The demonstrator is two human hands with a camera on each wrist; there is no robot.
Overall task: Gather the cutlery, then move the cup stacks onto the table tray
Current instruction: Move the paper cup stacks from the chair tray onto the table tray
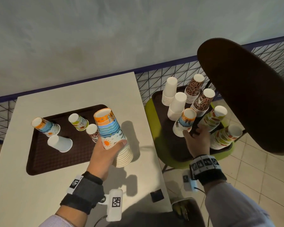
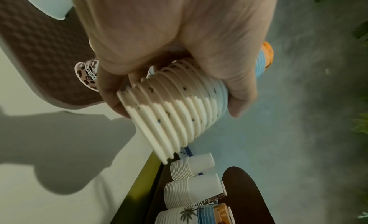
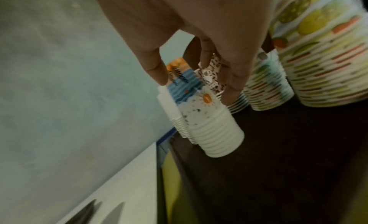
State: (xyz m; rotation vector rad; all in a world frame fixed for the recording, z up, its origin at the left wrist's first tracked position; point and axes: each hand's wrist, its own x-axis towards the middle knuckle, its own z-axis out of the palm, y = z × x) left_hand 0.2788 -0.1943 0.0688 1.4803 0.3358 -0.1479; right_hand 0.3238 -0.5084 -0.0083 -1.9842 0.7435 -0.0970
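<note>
My left hand (image 1: 112, 149) grips a tall stack of beach-print cups (image 1: 111, 131) (image 2: 175, 114), held tilted above the white table just right of the brown table tray (image 1: 44, 154). On that tray stand a beach-print stack (image 1: 45, 126), a lime cup (image 1: 79, 122), a leopard cup (image 1: 93, 132) and a white cup (image 1: 60, 143). My right hand (image 1: 193, 131) (image 3: 196, 89) hangs over the chair tray (image 1: 170, 145) with fingers spread and holding nothing, right beside another beach-print stack (image 1: 184, 122) (image 3: 211, 125).
The chair tray sits on a green chair (image 1: 152, 122) and carries white stacks (image 1: 177, 106), leopard stacks (image 1: 202, 102) and fruit-print stacks (image 1: 226, 136). The chair's dark backrest (image 1: 246, 95) looms over them. A wire fence (image 1: 154, 82) runs behind.
</note>
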